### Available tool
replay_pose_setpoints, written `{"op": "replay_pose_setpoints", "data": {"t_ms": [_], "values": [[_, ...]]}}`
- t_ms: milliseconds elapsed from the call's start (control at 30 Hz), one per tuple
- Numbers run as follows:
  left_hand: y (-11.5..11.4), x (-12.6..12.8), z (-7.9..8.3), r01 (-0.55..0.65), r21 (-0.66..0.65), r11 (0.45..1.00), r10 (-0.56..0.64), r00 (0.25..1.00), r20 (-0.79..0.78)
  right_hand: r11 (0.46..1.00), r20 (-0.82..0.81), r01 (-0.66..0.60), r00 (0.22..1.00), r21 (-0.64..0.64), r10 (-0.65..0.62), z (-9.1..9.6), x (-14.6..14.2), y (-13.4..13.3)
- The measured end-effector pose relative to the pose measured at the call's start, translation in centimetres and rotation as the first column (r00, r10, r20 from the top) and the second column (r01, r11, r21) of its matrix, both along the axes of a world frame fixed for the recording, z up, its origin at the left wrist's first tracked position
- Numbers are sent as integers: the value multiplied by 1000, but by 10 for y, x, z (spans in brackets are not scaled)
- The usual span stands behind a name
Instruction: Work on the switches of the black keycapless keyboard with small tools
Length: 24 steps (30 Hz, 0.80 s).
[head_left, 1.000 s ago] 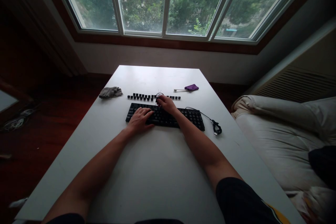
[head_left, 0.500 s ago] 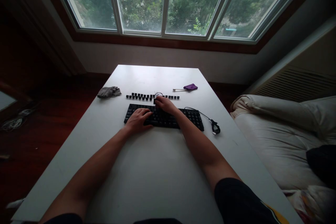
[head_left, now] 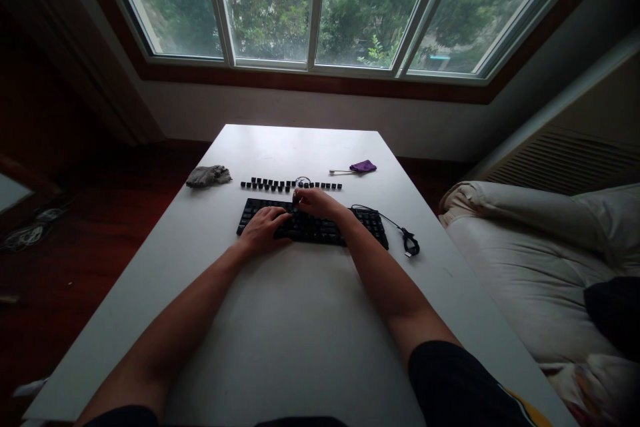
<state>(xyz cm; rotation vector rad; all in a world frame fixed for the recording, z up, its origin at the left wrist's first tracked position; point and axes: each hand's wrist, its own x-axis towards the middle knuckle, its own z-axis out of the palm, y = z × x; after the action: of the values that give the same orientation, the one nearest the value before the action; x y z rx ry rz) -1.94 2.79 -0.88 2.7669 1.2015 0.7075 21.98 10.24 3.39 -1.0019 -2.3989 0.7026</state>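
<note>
A black keyboard [head_left: 327, 233] lies across the white table in front of me. My left hand [head_left: 265, 225] rests flat on its left part, fingers stretched over the keys and thumb apart along the near edge. Above the keyboard's far edge, left of its middle, is my right hand [head_left: 315, 202]. Its fingertips are pinched together, and something small and dark shows at them, too small to name. Just beyond stands a row of loose black keycaps [head_left: 273, 185], with a thin wire loop [head_left: 303, 181] by its middle. My right forearm hides some keys.
A grey cloth [head_left: 209, 176] lies on the table's left side. At the back right are a purple cloth [head_left: 363, 166] and a thin pale stick [head_left: 340, 172]. The keyboard's bundled cable [head_left: 411, 242] lies at its right. A pale sofa [head_left: 500, 260] stands right of the table.
My right hand has drawn back slightly from the keycap row toward the keyboard and lowered, uncovering more of the wire loop. My left hand stays in place.
</note>
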Motion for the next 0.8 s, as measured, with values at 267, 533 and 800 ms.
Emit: {"op": "replay_pose_setpoints", "data": {"t_ms": [267,533,800], "values": [[0,-1,-1,-4,-10,1000,4,1000,12,984,82,82,992,157,-96,2,-10,-4],[0,-1,-1,-1,-11,1000,1,1000,7,955,12,239,970,174,-245,-8,-19,-6],[0,-2,-1,-8,-14,1000,9,1000,14,932,-2,330,943,149,-333,-6,-22,-8]]}}
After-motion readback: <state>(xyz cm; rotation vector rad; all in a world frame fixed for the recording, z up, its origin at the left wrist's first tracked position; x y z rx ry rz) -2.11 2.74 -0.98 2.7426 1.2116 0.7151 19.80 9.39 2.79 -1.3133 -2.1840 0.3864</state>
